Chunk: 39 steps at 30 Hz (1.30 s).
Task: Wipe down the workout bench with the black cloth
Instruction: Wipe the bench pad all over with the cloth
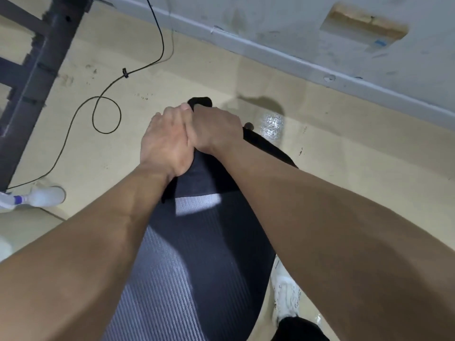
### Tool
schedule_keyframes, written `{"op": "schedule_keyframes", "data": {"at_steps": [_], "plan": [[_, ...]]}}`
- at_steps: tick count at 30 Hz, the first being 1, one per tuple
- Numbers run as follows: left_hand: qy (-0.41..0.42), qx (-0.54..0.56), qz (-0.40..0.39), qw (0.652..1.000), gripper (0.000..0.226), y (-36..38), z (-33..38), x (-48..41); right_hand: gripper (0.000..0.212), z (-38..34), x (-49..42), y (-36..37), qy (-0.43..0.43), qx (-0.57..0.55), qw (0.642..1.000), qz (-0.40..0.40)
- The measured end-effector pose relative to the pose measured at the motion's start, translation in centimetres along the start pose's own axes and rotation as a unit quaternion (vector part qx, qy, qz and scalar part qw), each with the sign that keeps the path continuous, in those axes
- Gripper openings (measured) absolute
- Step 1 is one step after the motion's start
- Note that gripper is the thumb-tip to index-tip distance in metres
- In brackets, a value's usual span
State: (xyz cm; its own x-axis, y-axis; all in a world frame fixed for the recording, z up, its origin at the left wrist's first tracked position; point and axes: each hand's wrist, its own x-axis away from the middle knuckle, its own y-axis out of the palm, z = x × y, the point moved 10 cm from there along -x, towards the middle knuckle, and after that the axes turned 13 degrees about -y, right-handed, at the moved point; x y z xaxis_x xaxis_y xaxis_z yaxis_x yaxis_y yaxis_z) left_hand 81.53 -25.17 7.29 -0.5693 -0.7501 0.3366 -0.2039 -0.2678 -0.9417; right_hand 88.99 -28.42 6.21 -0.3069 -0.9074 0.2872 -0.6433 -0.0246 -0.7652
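The workout bench runs from the bottom of the view up the middle, with a dark ribbed pad that catches pale glare. The black cloth lies over the bench's far end, mostly hidden under my hands, with a fold showing beyond my fingers. My left hand and my right hand press side by side on the cloth, fingers curled over it. Both forearms stretch out over the pad.
A black cable loops on the tan floor to the left. A dark metal frame stands at the far left. A white spray bottle lies on the floor at the left edge. My white shoe stands right of the bench. A grey wall runs behind.
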Motion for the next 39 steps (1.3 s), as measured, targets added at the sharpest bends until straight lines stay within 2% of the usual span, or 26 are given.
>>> {"op": "schedule_keyframes", "data": {"at_steps": [3,5,8,11,14,17,20,23,25,29,33,35,39], "plan": [[-0.039,-0.032,0.005,0.999,0.068,0.9,-0.4,0.2,0.032,0.0,1.2,-0.3,-0.036,0.041,0.998,0.039],[-0.043,-0.007,0.016,0.999,0.069,1.5,1.0,1.3,0.036,1.7,4.1,-0.9,-0.020,0.079,0.994,0.068],[0.001,0.006,0.052,0.999,0.061,2.7,6.1,5.3,0.050,5.6,10.2,-1.6,0.042,0.148,0.983,0.101],[0.023,0.047,0.025,0.998,0.061,4.5,9.0,9.8,0.059,8.0,16.8,-0.6,0.125,0.067,0.981,0.134],[0.062,0.055,0.003,0.997,0.064,6.1,8.2,15.6,0.066,6.7,21.8,2.6,0.131,0.011,0.986,0.099],[0.041,0.078,-0.011,0.996,0.062,7.9,4.1,21.2,0.067,3.2,25.3,6.7,0.118,0.102,0.988,0.008],[-0.018,0.052,-0.025,0.998,0.070,9.8,-2.3,25.1,0.065,-3.2,25.8,11.0,0.052,0.124,0.991,-0.026],[-0.133,0.057,-0.040,0.989,0.068,11.0,-11.3,28.1,0.063,-10.8,23.8,16.0,-0.059,0.116,0.989,-0.066],[-0.198,0.066,-0.046,0.977,0.063,11.5,-16.4,29.8,0.065,-15.0,22.7,19.1,-0.123,0.123,0.980,-0.101],[-0.287,0.056,-0.082,0.953,0.067,13.1,-23.8,34.9,0.069,-22.5,22.9,24.7,-0.208,0.137,0.957,-0.150],[-0.371,0.071,-0.132,0.916,0.073,16.5,-27.7,41.9,0.068,-27.2,26.7,29.6,-0.283,0.158,0.923,-0.207],[-0.361,0.075,-0.125,0.921,0.073,17.4,-27.8,44.7,0.068,-28.2,29.2,31.4,-0.305,0.176,0.907,-0.230],[-0.401,0.119,-0.088,0.904,0.069,18.9,-28.1,52.0,0.069,-29.4,35.8,34.8,-0.331,0.188,0.883,-0.274]]}}
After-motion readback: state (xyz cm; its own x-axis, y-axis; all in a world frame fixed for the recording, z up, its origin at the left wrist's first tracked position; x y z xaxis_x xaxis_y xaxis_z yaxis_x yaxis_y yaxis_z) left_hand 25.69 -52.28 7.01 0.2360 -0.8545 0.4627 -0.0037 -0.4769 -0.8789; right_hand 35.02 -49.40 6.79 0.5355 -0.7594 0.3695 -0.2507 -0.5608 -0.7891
